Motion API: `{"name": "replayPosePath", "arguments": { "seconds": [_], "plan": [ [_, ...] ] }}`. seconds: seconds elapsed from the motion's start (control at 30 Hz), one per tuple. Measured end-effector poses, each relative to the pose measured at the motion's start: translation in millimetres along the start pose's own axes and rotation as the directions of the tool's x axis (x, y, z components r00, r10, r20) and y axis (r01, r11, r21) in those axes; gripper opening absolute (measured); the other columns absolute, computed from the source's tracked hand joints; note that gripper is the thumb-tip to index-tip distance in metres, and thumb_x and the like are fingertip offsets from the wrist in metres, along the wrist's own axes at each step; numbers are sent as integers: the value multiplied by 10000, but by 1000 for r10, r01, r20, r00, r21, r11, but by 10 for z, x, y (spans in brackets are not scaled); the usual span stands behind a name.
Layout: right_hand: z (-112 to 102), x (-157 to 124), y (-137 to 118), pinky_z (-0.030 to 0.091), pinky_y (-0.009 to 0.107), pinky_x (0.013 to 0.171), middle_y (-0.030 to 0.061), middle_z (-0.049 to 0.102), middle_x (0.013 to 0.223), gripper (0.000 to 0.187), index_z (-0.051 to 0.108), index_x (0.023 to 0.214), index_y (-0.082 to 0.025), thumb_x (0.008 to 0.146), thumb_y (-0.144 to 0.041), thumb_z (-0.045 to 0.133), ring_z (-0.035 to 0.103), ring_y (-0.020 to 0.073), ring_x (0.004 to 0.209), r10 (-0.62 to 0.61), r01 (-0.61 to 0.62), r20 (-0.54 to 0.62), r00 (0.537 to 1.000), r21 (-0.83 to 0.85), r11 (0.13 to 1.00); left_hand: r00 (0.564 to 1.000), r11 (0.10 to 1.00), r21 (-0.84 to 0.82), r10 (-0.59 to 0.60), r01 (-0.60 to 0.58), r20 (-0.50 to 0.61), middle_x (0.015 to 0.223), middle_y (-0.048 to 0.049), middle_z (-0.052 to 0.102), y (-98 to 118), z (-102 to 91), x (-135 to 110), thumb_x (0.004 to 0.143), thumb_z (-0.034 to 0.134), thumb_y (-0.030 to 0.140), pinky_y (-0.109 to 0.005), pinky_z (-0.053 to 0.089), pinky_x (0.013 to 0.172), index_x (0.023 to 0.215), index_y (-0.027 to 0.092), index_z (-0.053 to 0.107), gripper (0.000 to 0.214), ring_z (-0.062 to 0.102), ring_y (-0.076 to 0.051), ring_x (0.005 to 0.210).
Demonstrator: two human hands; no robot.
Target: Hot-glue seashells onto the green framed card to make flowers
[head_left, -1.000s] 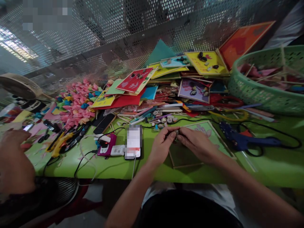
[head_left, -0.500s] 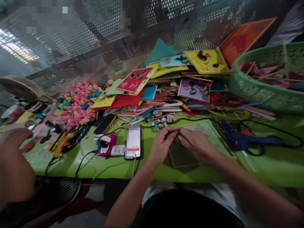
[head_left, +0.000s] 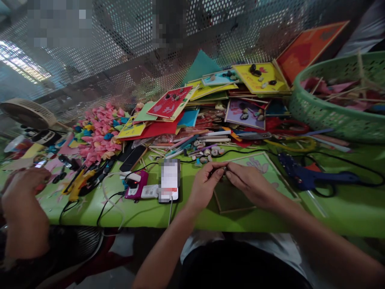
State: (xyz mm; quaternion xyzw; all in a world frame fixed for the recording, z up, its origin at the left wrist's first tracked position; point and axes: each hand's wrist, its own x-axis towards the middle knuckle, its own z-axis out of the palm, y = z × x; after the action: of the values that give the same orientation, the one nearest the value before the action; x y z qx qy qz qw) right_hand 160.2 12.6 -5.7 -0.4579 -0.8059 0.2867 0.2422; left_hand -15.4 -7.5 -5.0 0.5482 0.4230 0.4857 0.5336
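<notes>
My left hand (head_left: 202, 185) and my right hand (head_left: 247, 180) meet at the fingertips, thumbs and fingers pinched together. Between them is a small dark pebble-like piece (head_left: 225, 170), mostly hidden by the fingers. Below my hands lies a dark green square card (head_left: 233, 200) with a thin wooden edge. Partly behind my right hand is a pale green framed card (head_left: 272, 168) with grey stone-like shapes on it. A blue glue gun (head_left: 313, 176) rests on its side to the right. Small stones (head_left: 215, 151) are scattered just beyond my fingers.
A phone (head_left: 169, 180) and a purple power adapter (head_left: 138, 184) with cables lie left. Framed cards (head_left: 171, 102) pile up behind, beside a green basket (head_left: 333, 114). Pink paper flowers (head_left: 100, 134) are heaped left. A co-worker's hand (head_left: 27, 188) is at far left, near a yellow glue gun (head_left: 78, 184).
My hands stay almost in place, with the fingertips still pinched together. The co-worker's hand at the far left has shifted right and a little down.
</notes>
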Motion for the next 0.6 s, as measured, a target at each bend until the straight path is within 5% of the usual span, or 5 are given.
{"name": "replayPosePath", "arguments": {
  "seconds": [0.37,0.6],
  "plan": [
    [-73,-17,-62,393,306,622,19,611,739,320,469,822,-252,1030,-469,359,541,183,652,-5,1,27,1000,157,988,1000,1000,-22,-9,9,-19,1108,-71,757,4,7,4,948,676,406,-303,501,907,1127,205,760,282,665,-204,1024],
    [-43,-12,-36,381,303,611,27,614,735,289,488,818,-241,1013,-418,368,534,180,649,-13,14,-3,1000,110,994,998,995,74,68,-67,-10,1139,-80,751,10,4,-19,968,664,404,-328,490,947,1141,214,757,273,666,-216,1049]
  ]
}}
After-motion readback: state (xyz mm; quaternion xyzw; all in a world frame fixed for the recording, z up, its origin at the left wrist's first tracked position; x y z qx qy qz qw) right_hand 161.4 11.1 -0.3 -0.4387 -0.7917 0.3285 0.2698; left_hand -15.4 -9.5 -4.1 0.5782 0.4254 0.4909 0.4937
